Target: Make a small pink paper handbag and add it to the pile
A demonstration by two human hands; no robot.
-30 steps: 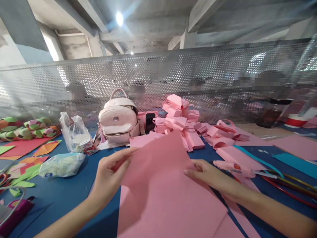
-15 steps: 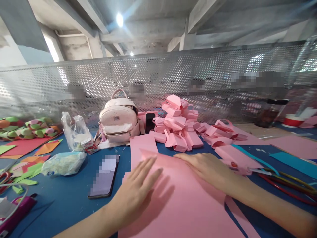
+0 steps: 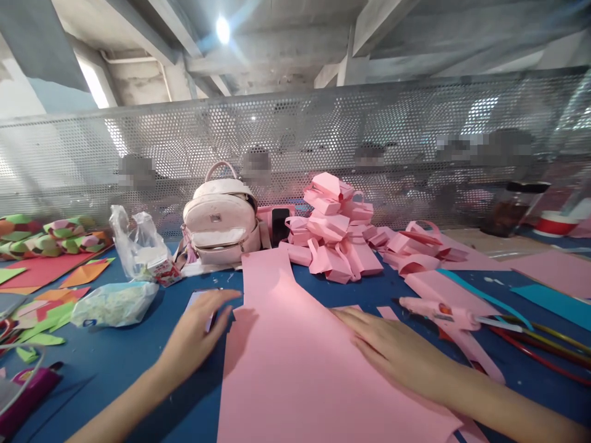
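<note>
A large pink paper sheet lies flat on the blue table in front of me. My right hand rests palm down on its right side, fingers spread. To the left of the sheet, my left hand hovers open over a phone, hiding most of it. A narrower pink strip runs from the sheet toward the back.
A pale pink backpack and a pile of folded pink paper pieces stand at the back by a perforated metal screen. Plastic bags and coloured paper scraps lie left. A pink glue gun and coloured sticks lie right.
A second ago both hands held the pink sheet up; they then pressed it flat. My left hand has since slid off it to the left over the phone.
</note>
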